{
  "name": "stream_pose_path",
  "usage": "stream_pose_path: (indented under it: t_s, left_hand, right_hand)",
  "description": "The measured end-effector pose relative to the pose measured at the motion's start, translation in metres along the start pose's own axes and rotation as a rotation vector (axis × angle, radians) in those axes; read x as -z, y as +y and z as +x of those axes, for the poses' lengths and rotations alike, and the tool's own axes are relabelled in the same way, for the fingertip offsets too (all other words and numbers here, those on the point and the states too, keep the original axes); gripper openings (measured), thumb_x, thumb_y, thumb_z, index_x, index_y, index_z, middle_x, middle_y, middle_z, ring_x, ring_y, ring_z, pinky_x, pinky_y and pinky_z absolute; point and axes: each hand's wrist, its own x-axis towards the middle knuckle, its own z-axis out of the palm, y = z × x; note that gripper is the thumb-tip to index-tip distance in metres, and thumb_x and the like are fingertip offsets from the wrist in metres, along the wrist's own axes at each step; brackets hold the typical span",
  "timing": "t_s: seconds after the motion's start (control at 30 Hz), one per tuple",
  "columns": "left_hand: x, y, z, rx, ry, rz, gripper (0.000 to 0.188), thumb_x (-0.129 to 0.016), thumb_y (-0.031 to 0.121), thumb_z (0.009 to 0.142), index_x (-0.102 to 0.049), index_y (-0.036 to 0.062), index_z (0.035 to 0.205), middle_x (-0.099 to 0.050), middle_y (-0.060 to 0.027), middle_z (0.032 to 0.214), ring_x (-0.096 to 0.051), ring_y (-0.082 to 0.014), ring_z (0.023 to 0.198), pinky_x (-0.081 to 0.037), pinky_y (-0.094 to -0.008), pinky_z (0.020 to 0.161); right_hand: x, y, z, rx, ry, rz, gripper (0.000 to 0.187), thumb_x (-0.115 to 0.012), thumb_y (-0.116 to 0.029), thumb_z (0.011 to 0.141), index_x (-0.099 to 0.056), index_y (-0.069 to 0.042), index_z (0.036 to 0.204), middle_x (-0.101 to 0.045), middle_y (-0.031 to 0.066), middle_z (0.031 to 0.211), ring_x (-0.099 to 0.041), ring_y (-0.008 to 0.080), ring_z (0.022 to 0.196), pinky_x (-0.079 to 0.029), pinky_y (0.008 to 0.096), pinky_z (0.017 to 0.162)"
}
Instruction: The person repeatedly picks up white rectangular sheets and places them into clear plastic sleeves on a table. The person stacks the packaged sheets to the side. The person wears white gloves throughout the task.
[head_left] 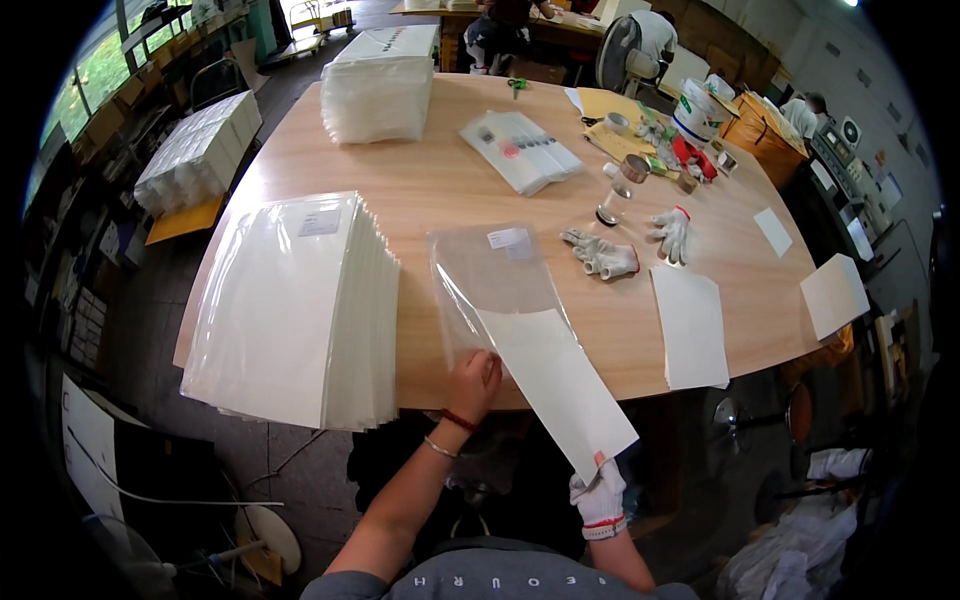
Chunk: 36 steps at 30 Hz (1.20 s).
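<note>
Sheet (565, 390): gripped by gloved fingers of right hand (598, 493), presumably for guiding;
Sleeve (490, 275): edge pinched by left hand's (474, 383) bare fingers, likely for steadying; laid on counter (430, 185) for support, sheet seemingly partly inside;
Stack (270, 300): set at left, apparently within reach

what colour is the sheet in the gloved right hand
The sheet is plain white, showing best in the head view.
</note>
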Motion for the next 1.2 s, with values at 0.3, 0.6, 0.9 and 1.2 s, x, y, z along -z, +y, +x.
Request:
stream_pose_path:
  t_s: [0.3,0.6,0.9,1.2]
  left_hand:
    - [-0.008,-0.011,-0.010,0.230,-0.297,0.129,0.025,-0.060,0.018,0.073,-0.059,0.0048,0.095,-0.059,-0.0206,0.078,-0.058,-0.0330,0.075,-0.047,-0.0384,0.062]
    - [-0.034,-0.023,-0.060,0.406,-0.177,-0.852,0.022,-0.052,0.010,0.080,-0.053,-0.0020,0.098,-0.058,-0.0091,0.093,-0.058,-0.0225,0.082,-0.048,-0.0318,0.067]
    - [-0.063,-0.041,-0.173,0.473,-0.270,-0.651,0.026,-0.049,0.015,0.086,-0.051,0.0014,0.108,-0.058,-0.0099,0.100,-0.055,-0.0216,0.092,-0.046,-0.0299,0.074]
    - [-0.030,-0.042,-0.142,0.919,-0.335,-0.930,0.028,-0.058,0.018,0.082,-0.052,0.0037,0.106,-0.057,-0.0047,0.099,-0.055,-0.0115,0.085,-0.045,-0.0232,0.065]
  right_hand:
    - [-0.012,0.000,0.000,-0.034,-0.088,-0.098,0.017,-0.042,-0.016,0.087,-0.046,-0.005,0.099,-0.045,0.0026,0.061,-0.042,0.0126,0.048,-0.036,0.0263,0.043]
    - [-0.027,0.010,-0.013,0.004,-0.035,-0.184,0.020,-0.041,-0.018,0.089,-0.046,-0.005,0.103,-0.052,0.0041,0.073,-0.050,0.0114,0.054,-0.043,0.0256,0.045]
    - [-0.006,0.046,0.021,-0.170,-0.090,-0.135,0.012,-0.042,-0.019,0.088,-0.048,-0.011,0.095,-0.051,0.0012,0.076,-0.053,0.0141,0.065,-0.046,0.0301,0.057]
    - [-0.021,0.038,0.061,-0.175,-0.239,-0.029,0.019,-0.041,-0.014,0.087,-0.047,-0.004,0.103,-0.055,0.0148,0.092,-0.058,0.0241,0.076,-0.051,0.0399,0.068]
